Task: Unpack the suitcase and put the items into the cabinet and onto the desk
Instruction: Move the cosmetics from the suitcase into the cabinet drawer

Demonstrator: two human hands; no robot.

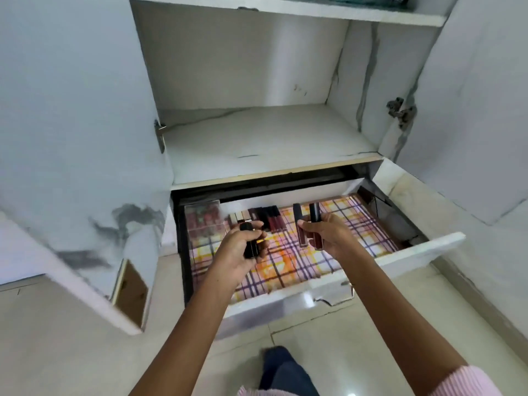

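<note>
We see both hands over the open drawer (414,252) of the cabinet (257,132), left hand (234,252) curled round a black tube (249,248), right hand (328,232) pinching two lip gloss tubes (302,237) upright above the plaid liner (285,264), a row of glosses (270,220) and clear box (201,221) lying at back left.

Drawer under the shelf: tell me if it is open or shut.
Open: the drawer is pulled out, its plaid liner and tubes exposed.

Three held tubes (251,250) (303,238) (318,241), one clear box (203,221), one drawer (414,251)
</note>
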